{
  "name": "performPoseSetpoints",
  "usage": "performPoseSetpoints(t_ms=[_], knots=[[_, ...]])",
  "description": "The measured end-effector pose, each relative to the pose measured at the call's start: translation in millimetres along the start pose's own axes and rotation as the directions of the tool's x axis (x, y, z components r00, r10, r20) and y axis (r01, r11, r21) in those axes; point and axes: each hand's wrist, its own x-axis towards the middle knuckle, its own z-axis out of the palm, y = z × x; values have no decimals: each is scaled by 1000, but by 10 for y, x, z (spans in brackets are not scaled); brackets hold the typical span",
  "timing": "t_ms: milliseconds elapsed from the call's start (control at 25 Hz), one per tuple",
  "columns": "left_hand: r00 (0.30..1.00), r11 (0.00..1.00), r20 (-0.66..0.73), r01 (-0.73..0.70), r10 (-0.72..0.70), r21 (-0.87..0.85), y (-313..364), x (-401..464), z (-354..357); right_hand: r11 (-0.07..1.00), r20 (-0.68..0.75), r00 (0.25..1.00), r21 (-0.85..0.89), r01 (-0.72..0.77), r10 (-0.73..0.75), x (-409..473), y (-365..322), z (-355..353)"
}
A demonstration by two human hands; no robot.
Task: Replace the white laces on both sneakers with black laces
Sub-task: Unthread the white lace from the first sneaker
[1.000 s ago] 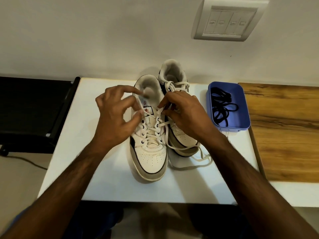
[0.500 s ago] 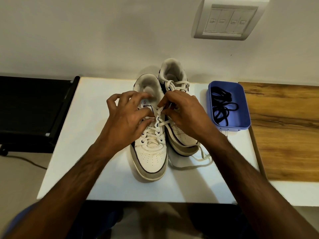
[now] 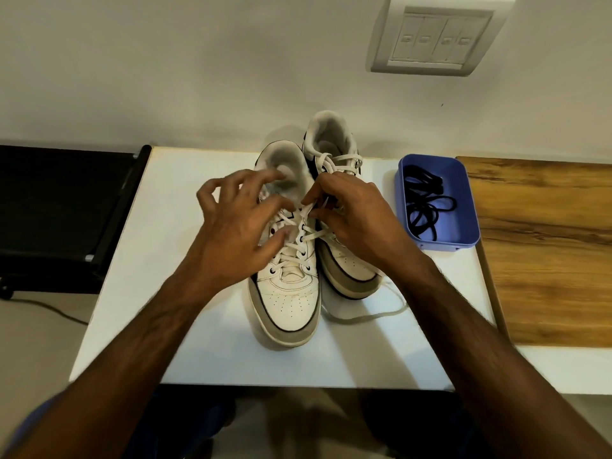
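Two white sneakers stand side by side on the white table (image 3: 132, 326), toes toward me. The left sneaker (image 3: 288, 303) is laced with a white lace (image 3: 298, 240). My left hand (image 3: 238, 226) hovers over its upper eyelets, fingers curled, thumb and fingertips at the lace on the left side. My right hand (image 3: 351, 217) pinches the lace near the top of the tongue. The right sneaker (image 3: 344, 256) lies partly under my right hand; a loose white lace end (image 3: 371, 314) trails on the table by its toe. Black laces (image 3: 427, 200) lie coiled in a blue tray (image 3: 463, 240).
A wooden board (image 3: 546, 253) adjoins the table on the right. A black stand (image 3: 59, 207) sits to the left, lower than the table. The wall with a switch plate (image 3: 437, 34) rises just behind the sneakers.
My left hand has dropped from above the sneaker's collar down onto the laces and shifted right. My right hand has kept its pinch at the top of the lacing.
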Motion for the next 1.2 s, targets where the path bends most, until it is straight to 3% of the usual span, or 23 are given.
performPoseSetpoints(t_ms=[80,160,240,320,400,520,640,800,960,1040,1200], knots=[[997,995,14,-75,74,58,28,15,57,1000,3,1000,1,2,-2,-2,1,3],[995,996,-66,-67,70,54,14,24,45,1000,2,1000,-2,1,-1,-4,2,-5],[976,996,-204,62,-74,-63,-10,29,-28,1000,0,1000,-10,-4,4,-4,-1,-17],[907,952,-316,215,-277,-217,-91,15,-117,1000,1,1000,-12,-10,10,3,-1,-18],[886,934,-324,261,-332,-243,-147,-4,-164,1000,3,1000,-14,-10,10,6,4,-15],[981,988,-138,124,-136,-86,-62,-11,-94,1000,-2,1000,-18,-3,3,1,5,-4],[999,999,19,-30,29,41,50,-1,56,1000,-7,1000,-12,8,-8,0,4,7],[997,998,-70,-30,34,59,26,8,45,1000,-2,1000,-10,5,-5,0,3,3],[946,982,-268,167,-185,-91,-58,23,-91,1000,-4,1000,-13,-7,7,-2,3,-10],[959,988,-237,143,-152,-54,-65,14,-100,1000,-1,1000,-13,-6,6,-6,9,-4],[999,998,-33,-37,39,53,36,-5,33,1000,2,1000,-4,11,-11,-6,14,9]])
